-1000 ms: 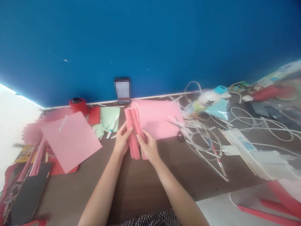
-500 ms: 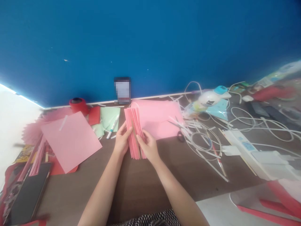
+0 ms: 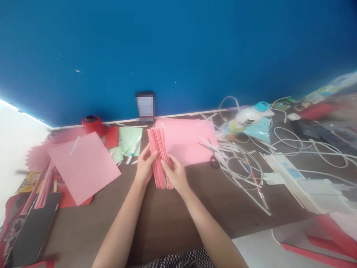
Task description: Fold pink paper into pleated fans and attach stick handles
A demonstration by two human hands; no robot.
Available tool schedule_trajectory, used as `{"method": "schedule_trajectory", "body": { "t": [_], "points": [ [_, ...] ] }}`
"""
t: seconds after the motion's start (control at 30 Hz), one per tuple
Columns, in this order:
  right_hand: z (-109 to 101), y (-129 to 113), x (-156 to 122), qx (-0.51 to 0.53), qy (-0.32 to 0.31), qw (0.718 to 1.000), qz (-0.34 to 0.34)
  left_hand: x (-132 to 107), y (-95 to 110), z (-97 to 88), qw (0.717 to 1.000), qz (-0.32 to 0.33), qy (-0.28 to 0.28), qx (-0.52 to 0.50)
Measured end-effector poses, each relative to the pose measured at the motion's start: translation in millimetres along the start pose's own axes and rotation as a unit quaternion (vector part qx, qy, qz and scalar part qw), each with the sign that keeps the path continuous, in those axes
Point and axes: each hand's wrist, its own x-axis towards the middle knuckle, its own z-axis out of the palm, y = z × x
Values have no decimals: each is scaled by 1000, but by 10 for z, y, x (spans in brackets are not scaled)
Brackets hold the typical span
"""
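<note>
A pleated stack of pink paper [image 3: 158, 154], folded like an accordion, stands on edge on the brown table [image 3: 167, 223] in the middle of the view. My left hand [image 3: 144, 167] presses its left side, fingers closed against the folds. On the right side my right hand [image 3: 175, 173] pinches the same stack. Both hands squeeze the folds together. Behind the stack lies a flat pile of pink sheets [image 3: 189, 139].
A loose pink sheet [image 3: 83, 165], green paper with a marker [image 3: 133, 149] and a red tape roll [image 3: 93, 124] lie left. Scissors [image 3: 213, 158], white paper strips, cables and a glue gun [image 3: 251, 115] crowd the right. A phone [image 3: 145, 107] leans on the blue wall. A dark book [image 3: 33, 230] is front left.
The hands have pressed the pleats slightly closer together; the stack looks a little narrower. Nothing else has moved.
</note>
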Motion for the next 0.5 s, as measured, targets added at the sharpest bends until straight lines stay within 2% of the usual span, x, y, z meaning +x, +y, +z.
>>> {"method": "schedule_trajectory", "body": {
  "t": [0.5],
  "points": [
    [-6, -3, 9, 6, -10, 1000, 6, -1, -5, 4, 999, 18, -9, 28]
  ]
}}
